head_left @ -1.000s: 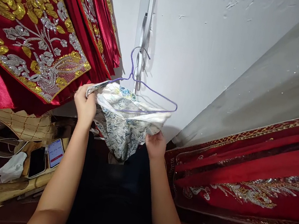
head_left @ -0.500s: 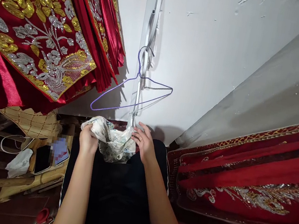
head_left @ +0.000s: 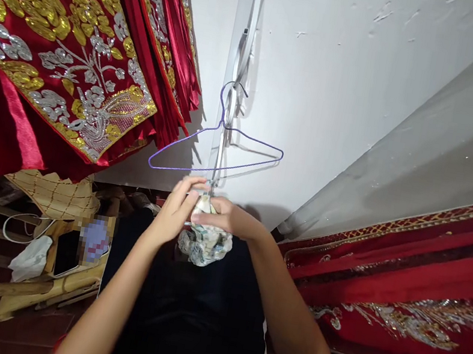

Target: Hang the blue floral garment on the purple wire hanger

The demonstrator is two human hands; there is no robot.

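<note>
A thin white cloth point(head_left: 205, 248) with a faint blue-green floral print is bunched in front of my dark clothing, below a purple wire hanger point(head_left: 192, 170). My right hand point(head_left: 227, 217) is closed around its gathered upper part. Beside it on the left, my left hand point(head_left: 175, 207) has its fingers stretched toward the cloth's top, thumb apart from them. Whether those fingertips touch the cloth cannot be made out. The hanger hangs by its hook from a white strap point(head_left: 253, 15) on the wall, and the strap's lower end runs down to just above the hands.
Red garments with gold and silver sequins point(head_left: 96, 61) hang at the upper left. More red embroidered fabric point(head_left: 404, 286) lies along the right. At lower left, a bamboo seat point(head_left: 27, 299) holds a dark phone point(head_left: 67, 252), a partly blurred item and a crumpled white tissue point(head_left: 30, 258).
My left hand has let go of the cloth's left side and moved right, up to its top. My right hand has closed around the cloth, now gathered into a smaller bunch.
</note>
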